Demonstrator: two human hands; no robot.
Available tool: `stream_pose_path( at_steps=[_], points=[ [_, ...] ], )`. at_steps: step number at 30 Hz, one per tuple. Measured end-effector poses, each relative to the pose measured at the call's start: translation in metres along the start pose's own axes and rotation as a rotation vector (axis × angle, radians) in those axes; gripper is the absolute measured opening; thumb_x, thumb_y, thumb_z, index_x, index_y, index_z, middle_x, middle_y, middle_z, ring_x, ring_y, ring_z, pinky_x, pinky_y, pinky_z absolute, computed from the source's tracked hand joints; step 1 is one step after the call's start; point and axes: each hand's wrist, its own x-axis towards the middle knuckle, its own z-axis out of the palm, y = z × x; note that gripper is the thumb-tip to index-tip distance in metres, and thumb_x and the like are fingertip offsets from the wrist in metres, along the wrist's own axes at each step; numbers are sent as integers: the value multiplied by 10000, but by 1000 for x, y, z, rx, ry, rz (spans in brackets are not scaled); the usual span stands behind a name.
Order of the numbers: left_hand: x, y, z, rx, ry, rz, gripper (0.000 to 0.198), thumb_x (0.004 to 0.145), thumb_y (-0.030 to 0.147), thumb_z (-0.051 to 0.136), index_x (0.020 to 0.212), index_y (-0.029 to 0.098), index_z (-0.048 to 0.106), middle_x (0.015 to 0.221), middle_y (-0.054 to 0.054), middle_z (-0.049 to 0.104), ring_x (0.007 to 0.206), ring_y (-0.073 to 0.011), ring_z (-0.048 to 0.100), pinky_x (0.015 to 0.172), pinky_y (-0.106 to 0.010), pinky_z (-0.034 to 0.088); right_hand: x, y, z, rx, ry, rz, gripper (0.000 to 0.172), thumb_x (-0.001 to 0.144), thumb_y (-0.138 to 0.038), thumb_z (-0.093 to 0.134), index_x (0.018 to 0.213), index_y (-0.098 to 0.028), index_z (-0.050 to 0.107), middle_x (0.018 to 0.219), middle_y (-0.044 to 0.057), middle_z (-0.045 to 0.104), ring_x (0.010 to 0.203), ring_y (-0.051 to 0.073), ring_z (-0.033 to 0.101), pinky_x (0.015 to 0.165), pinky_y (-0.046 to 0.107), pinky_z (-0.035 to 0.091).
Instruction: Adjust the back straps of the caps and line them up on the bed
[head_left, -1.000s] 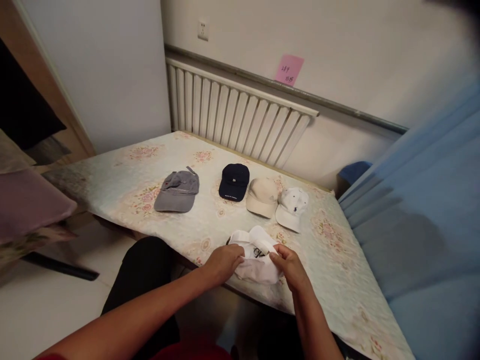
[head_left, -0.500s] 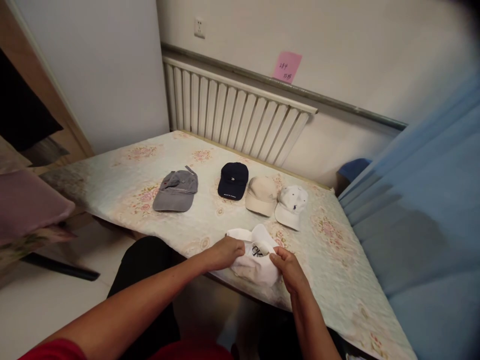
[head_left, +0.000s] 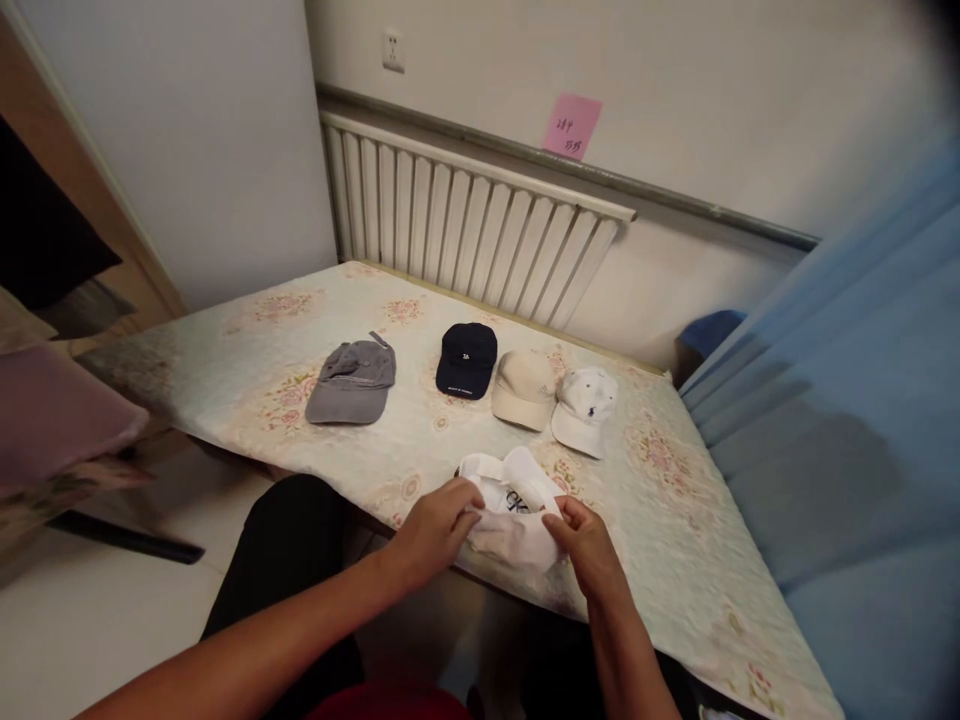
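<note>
A white baseball cap (head_left: 517, 540) with dark lettering is tipped at the table's near edge, its inside partly showing. My left hand (head_left: 442, 525) grips its left rim between thumb and fingers. On the right side of the same cap, my right hand (head_left: 589, 545) pinches the edge near the brim. Beyond it stand a second white cap (head_left: 585, 410) with a small dark emblem, a beige cap (head_left: 525, 390) and a navy cap (head_left: 466, 360). Farther left lies a grey cap (head_left: 352, 383) with its strap sticking up.
A floral cloth (head_left: 247, 360) covers the table. Behind it are a white radiator (head_left: 465, 225) and a wall with a pink note (head_left: 572, 126). A blue curtain (head_left: 847, 420) hangs along the right side. Draped fabric (head_left: 67, 410) sits at the left.
My left hand has shifted its hold slightly along the white cap's rim, its fingers now more over the near edge. The right hand keeps its pinch; the other caps stay put.
</note>
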Motion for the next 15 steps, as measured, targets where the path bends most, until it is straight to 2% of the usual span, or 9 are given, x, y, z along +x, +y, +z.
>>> stream_pose_path(
  at_steps=[2,4,6,8,12,15],
  points=[
    [-16,0,5,-84,-1,-125,130,819,247,454,726,184,520,717,1,545,685,-132,537,654,-251,424,-4,-3,1,-91,19,-41,209,715,-380,627,786,-185,611,640,-10,615,554,150,518,516,249,357],
    [-25,0,10,-281,-18,-378,209,834,356,453,713,186,469,621,33,504,510,-106,506,509,-232,402,-10,-8,4,-205,37,-102,186,731,-362,607,792,-187,628,688,5,634,616,172,545,561,264,392],
    [-25,0,14,-513,13,-600,309,825,487,450,736,192,425,623,38,517,448,-104,508,435,-226,387,-16,-13,10,-325,51,-178,151,755,-331,584,793,-195,639,724,11,643,673,186,561,613,274,411],
    [-18,1,15,-714,21,-745,422,782,612,458,762,194,405,643,33,539,458,-113,536,438,-240,421,-22,-15,17,-432,60,-272,132,791,-303,554,803,-206,643,744,14,646,702,188,568,641,277,416],
    [3,-3,18,-849,-46,-865,549,687,712,504,790,175,453,611,18,569,472,-131,562,496,-288,476,-32,-13,35,-594,16,-563,160,853,-233,474,845,-212,633,785,42,647,738,187,571,659,288,420],
    [10,-13,25,-835,-137,-906,494,688,627,566,749,137,543,583,-17,590,483,-140,569,502,-274,463,-37,-12,50,-714,-26,-760,195,870,-177,447,820,-212,632,761,44,630,734,174,545,647,290,397]
  ],
)
